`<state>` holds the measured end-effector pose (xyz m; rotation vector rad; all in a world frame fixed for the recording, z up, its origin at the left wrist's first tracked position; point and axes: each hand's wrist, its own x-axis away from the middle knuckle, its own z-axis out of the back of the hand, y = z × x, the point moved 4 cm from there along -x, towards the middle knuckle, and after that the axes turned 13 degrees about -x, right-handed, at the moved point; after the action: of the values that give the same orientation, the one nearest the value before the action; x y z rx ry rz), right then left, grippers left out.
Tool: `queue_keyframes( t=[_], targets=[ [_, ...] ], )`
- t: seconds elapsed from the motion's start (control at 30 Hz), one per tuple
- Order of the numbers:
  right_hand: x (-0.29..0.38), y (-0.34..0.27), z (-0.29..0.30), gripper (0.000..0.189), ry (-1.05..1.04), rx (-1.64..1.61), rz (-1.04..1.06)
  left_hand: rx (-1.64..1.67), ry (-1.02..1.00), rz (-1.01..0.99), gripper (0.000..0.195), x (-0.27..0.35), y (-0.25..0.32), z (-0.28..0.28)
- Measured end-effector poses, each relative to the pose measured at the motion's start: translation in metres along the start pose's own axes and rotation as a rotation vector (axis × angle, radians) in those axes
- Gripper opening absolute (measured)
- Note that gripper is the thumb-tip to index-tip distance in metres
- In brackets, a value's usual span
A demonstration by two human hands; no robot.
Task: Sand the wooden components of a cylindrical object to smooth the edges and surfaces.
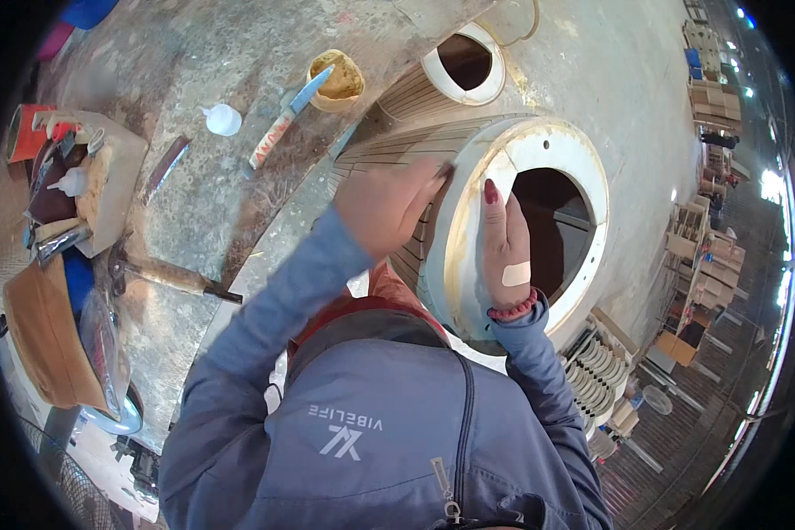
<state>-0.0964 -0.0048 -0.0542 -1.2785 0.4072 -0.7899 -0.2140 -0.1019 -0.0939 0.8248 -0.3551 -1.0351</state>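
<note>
A large tapered shell with grooved slatted sides (430,139) lies before me, its near end closed by a white ring (573,142) around a dark opening. Yellowish filler marks the ring's outer edge. My left hand (397,205), blurred, is bent at the shell's side by the rim; a dark bit shows at its fingertips, and whether that is a nail or a held piece I cannot tell. Against the ring's face lies my right hand (507,245), fingers extended, with a plaster and a red bracelet. Behind stands a smaller, similar shell (493,76).
On the worn worktop (199,93) at left are a bowl of tan paste (350,99), a blue-bladed knife (275,136), a white bottle (224,120), a hammer (172,277) and a tool box (122,165). Curved white parts (593,371) are stacked at right.
</note>
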Motion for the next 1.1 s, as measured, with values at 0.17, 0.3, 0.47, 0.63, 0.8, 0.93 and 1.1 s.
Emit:
queue_keyframes(
  t=[0.17,0.3,0.47,0.63,0.8,0.93,1.1],
  targets=[
    [-0.001,-0.004,-0.001,0.04,-0.005,0.015,-0.006,-0.049,0.041,0.115,0.021,-0.022,0.005,0.005],
    [0.001,-0.001,-0.003,0.041,-0.004,0.084,0.041,-0.125,-0.161,-0.115,0.026,-0.108,0.003,-0.002],
    [0.001,0.003,0.001,0.045,0.02,0.06,-0.005,-0.187,-0.376,-0.403,0.031,-0.184,0.017,-0.042],
    [-0.012,0.025,0.007,0.053,0.09,0.398,-0.291,-0.182,-0.05,-0.282,0.034,-0.137,-0.015,-0.045],
    [-0.007,0.019,0.009,0.05,0.088,0.386,-0.15,-0.051,0.094,-0.059,0.022,-0.006,0.005,-0.004],
    [-0.001,0.01,0.006,0.052,0.064,0.331,-0.183,0.03,0.144,0.014,0.021,0.003,0.006,-0.005],
    [0.002,0.013,-0.004,0.052,0.038,0.337,-0.158,0.031,-0.007,-0.173,0.029,-0.086,-0.016,-0.013]
  ],
)
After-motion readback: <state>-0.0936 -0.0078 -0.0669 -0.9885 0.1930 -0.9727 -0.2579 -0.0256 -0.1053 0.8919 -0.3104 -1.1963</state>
